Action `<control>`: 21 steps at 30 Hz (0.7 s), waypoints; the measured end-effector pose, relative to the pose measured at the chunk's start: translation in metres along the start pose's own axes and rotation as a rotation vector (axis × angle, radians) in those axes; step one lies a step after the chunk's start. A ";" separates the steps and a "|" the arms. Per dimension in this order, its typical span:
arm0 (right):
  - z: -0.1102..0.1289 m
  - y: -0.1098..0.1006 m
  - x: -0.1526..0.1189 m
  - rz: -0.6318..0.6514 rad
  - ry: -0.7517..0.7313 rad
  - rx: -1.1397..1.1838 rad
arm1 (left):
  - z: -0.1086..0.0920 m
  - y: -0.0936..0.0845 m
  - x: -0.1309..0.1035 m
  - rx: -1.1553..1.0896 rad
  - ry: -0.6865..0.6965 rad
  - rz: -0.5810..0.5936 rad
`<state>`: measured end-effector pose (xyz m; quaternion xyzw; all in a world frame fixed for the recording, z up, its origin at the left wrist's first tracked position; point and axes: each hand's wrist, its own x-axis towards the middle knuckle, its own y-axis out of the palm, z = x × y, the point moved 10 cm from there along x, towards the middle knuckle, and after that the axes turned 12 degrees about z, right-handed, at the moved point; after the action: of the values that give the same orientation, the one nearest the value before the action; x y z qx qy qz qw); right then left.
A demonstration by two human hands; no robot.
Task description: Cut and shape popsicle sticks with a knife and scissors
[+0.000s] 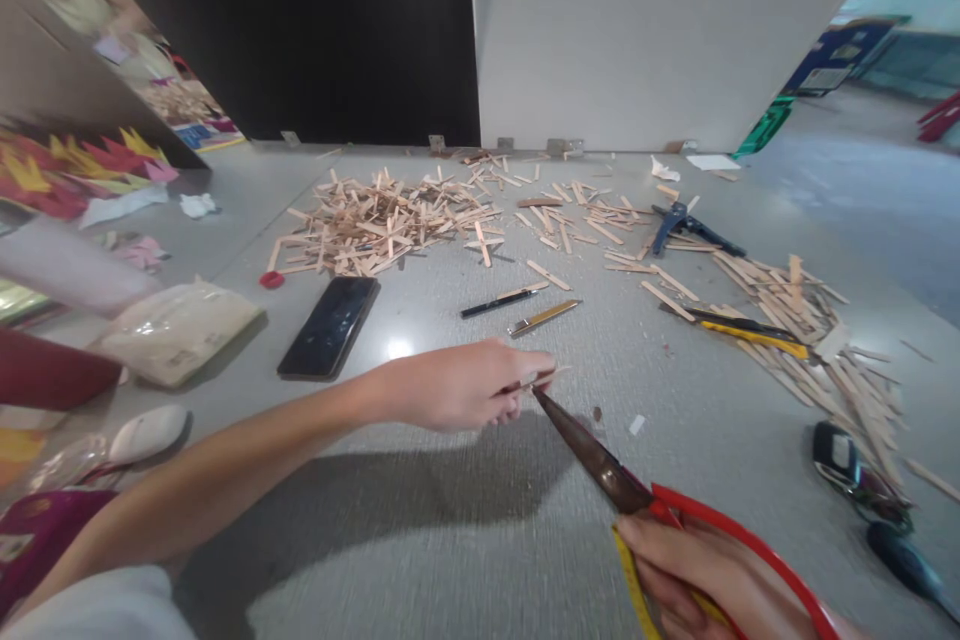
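Observation:
My left hand (465,384) is closed in a pinch around a small wooden stick (556,376), whose pale end pokes out past the fingers. In my right hand (697,565) are scissors (600,460) with red and yellow handles. Their dark blades point up and left, and the tip reaches the stick at my left fingertips. Whether the blades touch the stick is hard to make out. Just beyond my left hand lie a gold craft knife (545,318) and a black pen-like tool (504,300).
A heap of wooden sticks (390,220) lies toward the back, with more sticks (795,320) at right. Around them are blue-handled pliers (679,220), a yellow-black cutter (754,335), a phone (330,328) and keys (862,480). An upright black-and-white panel (300,30) borders the back.

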<state>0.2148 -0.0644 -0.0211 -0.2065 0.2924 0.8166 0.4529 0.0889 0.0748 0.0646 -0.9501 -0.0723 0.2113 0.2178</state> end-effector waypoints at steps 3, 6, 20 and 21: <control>-0.004 0.015 0.004 0.201 0.043 0.237 | 0.008 0.001 0.002 -0.243 -0.021 0.064; -0.006 0.017 0.011 0.291 -0.033 0.403 | 0.008 -0.001 0.000 -0.301 -0.035 0.110; -0.004 -0.005 0.019 0.147 -0.137 0.300 | -0.015 -0.020 -0.022 -0.352 -0.011 -0.110; -0.003 -0.005 0.020 0.135 -0.125 0.300 | -0.017 -0.019 -0.024 -0.319 -0.023 -0.117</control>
<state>0.2092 -0.0523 -0.0366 -0.0651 0.3954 0.8036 0.4400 0.0742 0.0803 0.0958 -0.9643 -0.1628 0.1948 0.0753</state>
